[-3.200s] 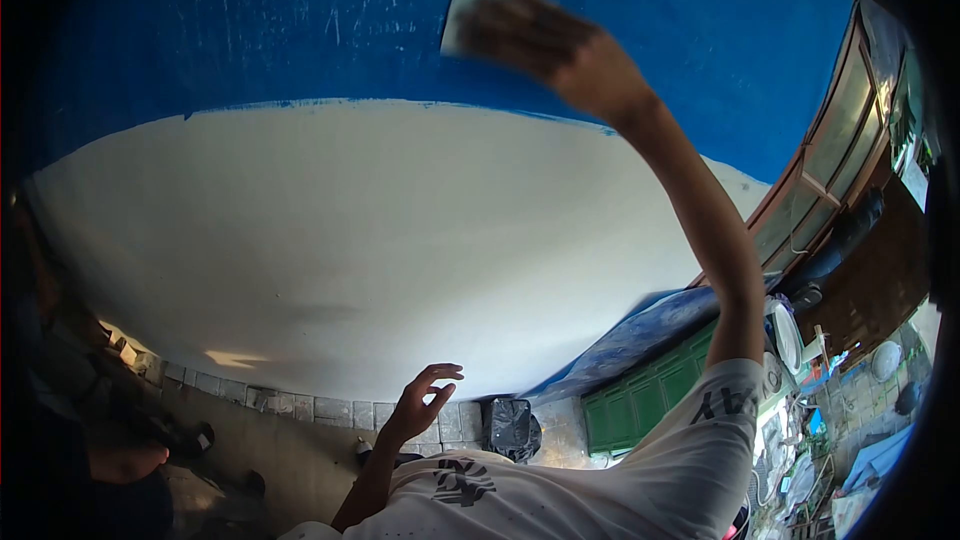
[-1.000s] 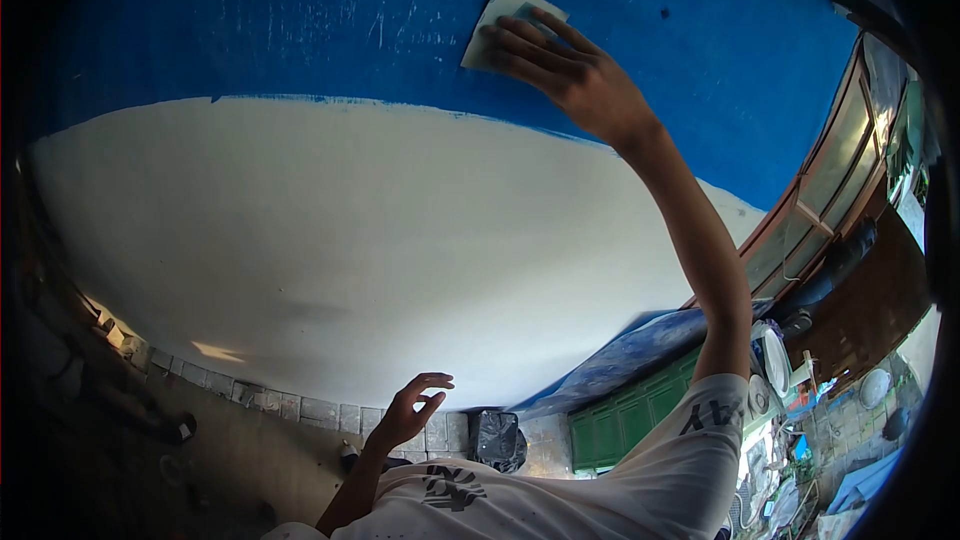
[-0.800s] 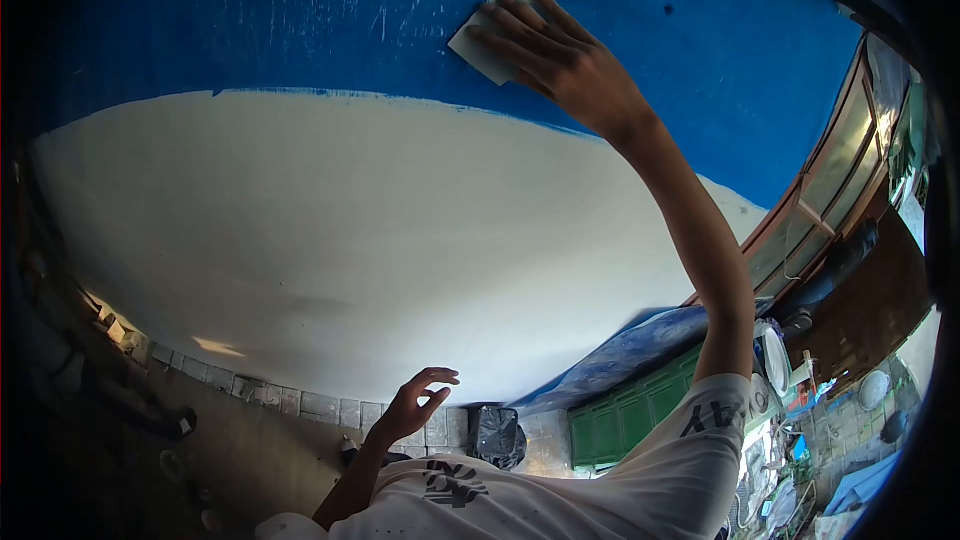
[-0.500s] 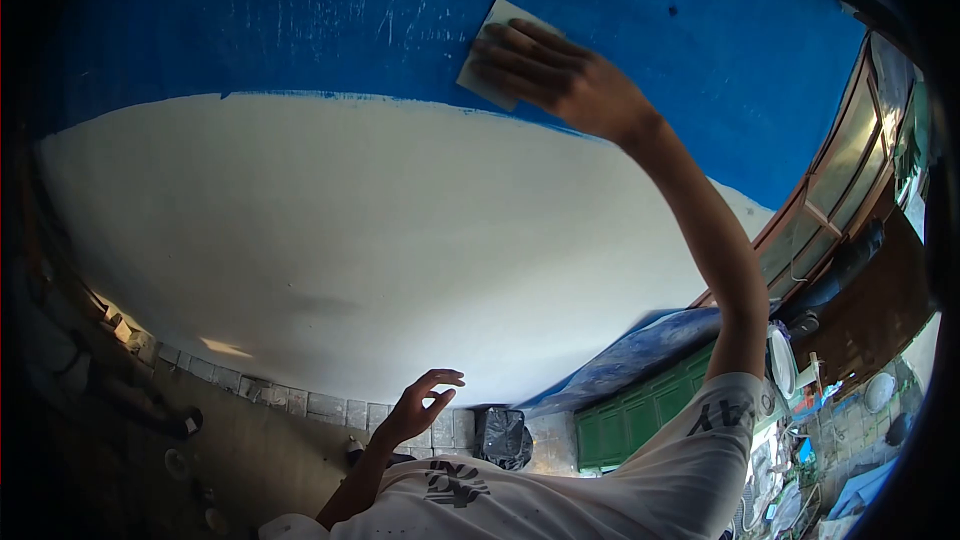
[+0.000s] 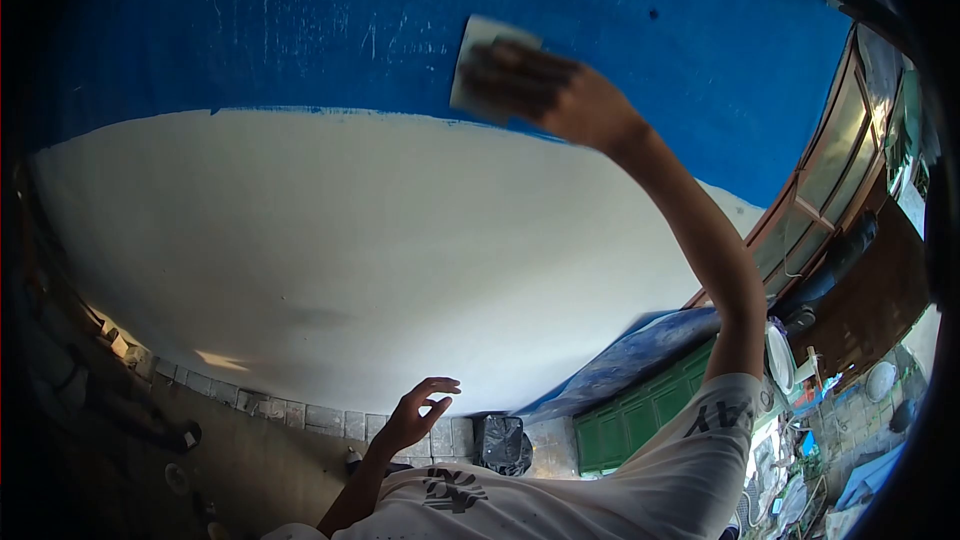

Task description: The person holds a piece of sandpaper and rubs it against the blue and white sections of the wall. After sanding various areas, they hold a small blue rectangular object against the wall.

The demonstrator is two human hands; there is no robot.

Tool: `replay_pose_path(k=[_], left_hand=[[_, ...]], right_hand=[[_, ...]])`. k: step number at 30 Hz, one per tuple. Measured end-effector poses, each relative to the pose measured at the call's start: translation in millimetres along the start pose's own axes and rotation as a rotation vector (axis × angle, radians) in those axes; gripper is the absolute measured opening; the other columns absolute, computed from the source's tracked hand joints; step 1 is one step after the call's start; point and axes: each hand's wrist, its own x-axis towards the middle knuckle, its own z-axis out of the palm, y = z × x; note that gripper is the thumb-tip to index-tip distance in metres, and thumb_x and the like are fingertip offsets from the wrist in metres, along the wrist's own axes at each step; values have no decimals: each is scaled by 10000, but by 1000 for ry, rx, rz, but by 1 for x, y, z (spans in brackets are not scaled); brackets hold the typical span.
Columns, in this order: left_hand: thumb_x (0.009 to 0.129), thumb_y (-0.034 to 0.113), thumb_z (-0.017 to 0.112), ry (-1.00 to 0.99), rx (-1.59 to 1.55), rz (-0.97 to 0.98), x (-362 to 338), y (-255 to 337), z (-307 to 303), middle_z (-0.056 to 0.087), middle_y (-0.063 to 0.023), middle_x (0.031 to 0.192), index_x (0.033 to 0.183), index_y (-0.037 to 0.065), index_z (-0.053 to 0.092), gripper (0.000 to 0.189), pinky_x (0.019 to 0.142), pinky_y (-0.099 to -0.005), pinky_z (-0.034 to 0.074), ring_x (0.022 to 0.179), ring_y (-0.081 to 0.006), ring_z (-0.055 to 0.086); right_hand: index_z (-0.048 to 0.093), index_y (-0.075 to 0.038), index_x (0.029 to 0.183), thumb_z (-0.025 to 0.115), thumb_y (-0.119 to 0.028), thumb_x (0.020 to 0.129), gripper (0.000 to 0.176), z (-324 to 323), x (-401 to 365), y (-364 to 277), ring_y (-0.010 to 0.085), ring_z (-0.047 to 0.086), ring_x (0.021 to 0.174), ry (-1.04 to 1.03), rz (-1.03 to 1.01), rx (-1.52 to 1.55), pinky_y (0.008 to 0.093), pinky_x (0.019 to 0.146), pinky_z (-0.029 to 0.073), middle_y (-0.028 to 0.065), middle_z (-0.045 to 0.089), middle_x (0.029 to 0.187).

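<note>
My right hand [image 5: 545,90], smeared by motion, presses a pale rectangular sheet [image 5: 478,35] against the blue upper part of the wall [image 5: 600,0]. The fingers lie over the sheet and hide much of it; its material cannot be made out. Just below runs the uneven edge where the blue paint meets the white lower part of the wall [image 5: 330,210]. White streaks mark the blue paint left of the sheet. Low in the view, my left hand [image 5: 412,418] hangs in front of the white wall, holding nothing, its fingers loosely bent and apart.
A black plastic bag [image 5: 502,443] and a green slatted panel [image 5: 640,410] stand at the wall's foot, with blue sheeting [image 5: 620,360] above the panel. To the right is a brown-framed window [image 5: 810,210]. Assorted clutter [image 5: 800,470] lies at lower right. Grey blocks [image 5: 325,417] line the wall base.
My right hand has shifted slightly left and down on the blue wall with the pale sheet, which has turned a little more upright. My left hand has barely moved.
</note>
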Motion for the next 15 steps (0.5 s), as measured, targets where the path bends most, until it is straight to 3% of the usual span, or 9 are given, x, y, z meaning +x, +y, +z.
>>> replay_pose_path(k=[4, 8, 11, 13, 15], left_hand=[[1027, 108, 622, -9, -18, 10, 1, -3, 3, 634, -57, 1343, 1244, 86, 665, 223, 869, -326, 573, 1211, -186, 635], [1026, 105, 621, -3, -23, 20, 1, -4, 7, 641, -54, 1335, 1235, 83, 670, 216, 866, -323, 574, 1198, -180, 644], [1026, 109, 623, 15, -12, 19, -2, -5, 5, 643, -51, 1333, 1229, 87, 675, 210, 864, -321, 574, 1188, -177, 650], [1027, 114, 624, 25, -52, 9, -1, -8, 8, 644, -52, 1332, 1228, 92, 677, 209, 866, -319, 573, 1183, -178, 652], [1028, 119, 625, 31, -72, -13, -6, -9, 7, 644, -53, 1330, 1227, 96, 679, 207, 868, -317, 572, 1177, -178, 655]], right_hand=[[635, -245, 1371, 729, -126, 902, 492, -2, 1, 21, 175, 510, 1412, -18, 78, -37, 346, 1195, 421, -10, 621, 1444], [650, -246, 1351, 725, -130, 907, 464, -3, 0, 0, 177, 519, 1405, -19, 71, -12, 354, 1200, 414, -13, 622, 1442], [664, -251, 1336, 729, -165, 905, 445, -8, -2, 14, 179, 524, 1400, -22, -20, -25, 356, 1196, 423, -28, 620, 1443], [638, -243, 1380, 768, -124, 853, 556, -7, -3, 27, 187, 502, 1418, -35, 190, -68, 370, 1172, 464, -19, 579, 1489], [657, -230, 1356, 754, -130, 869, 507, -7, -4, 4, 190, 553, 1372, -33, 94, -60, 369, 1173, 465, -14, 622, 1440]])
